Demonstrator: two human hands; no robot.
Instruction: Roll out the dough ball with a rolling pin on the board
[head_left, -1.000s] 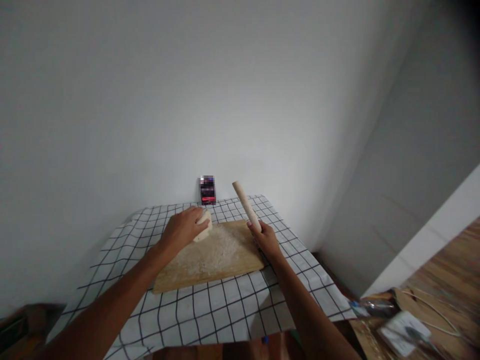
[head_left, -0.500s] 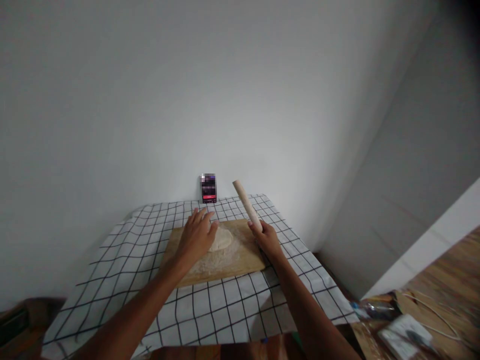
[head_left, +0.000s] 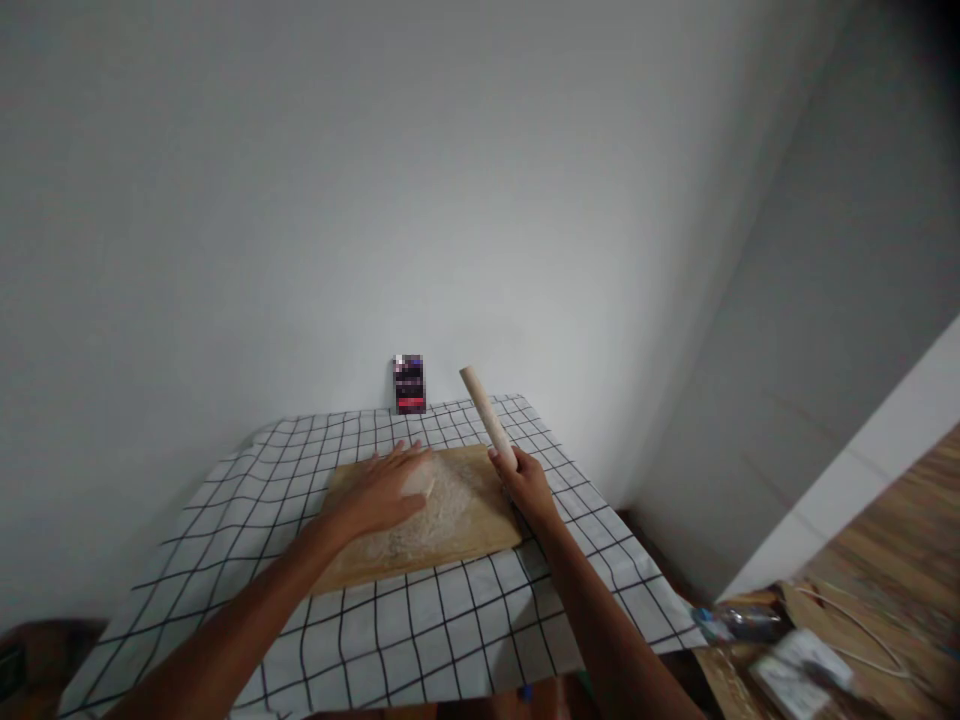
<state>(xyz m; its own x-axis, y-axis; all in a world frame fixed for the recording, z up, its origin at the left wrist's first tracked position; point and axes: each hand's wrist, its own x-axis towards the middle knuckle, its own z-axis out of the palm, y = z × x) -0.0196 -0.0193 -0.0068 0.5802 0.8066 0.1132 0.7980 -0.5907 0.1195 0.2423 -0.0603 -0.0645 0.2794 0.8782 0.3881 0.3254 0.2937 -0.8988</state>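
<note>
My right hand [head_left: 527, 487] is closed around the lower end of a pale wooden rolling pin [head_left: 484, 412], which is raised and slants up and to the left. My left hand [head_left: 384, 490] is over the left half of a floured wooden board [head_left: 480, 535], palm down with its fingers stretched out. Partly under it lies a flat piece of dough [head_left: 420, 482]; only its right part shows. Whether the palm presses on the dough I cannot tell. Loose flour is spread to the right of and below the dough.
A black-and-white checked cloth [head_left: 420, 625] covers the table. At its far edge a phone [head_left: 409, 385] leans against the white wall [head_left: 480, 200]. To the right, below the table, are a white box [head_left: 801, 670], a cable [head_left: 862, 655] and some clutter.
My left hand has turned and moved left and flatter over the dough, which has shifted left with it. My right hand still holds the rolling pin up. The view has tilted slightly.
</note>
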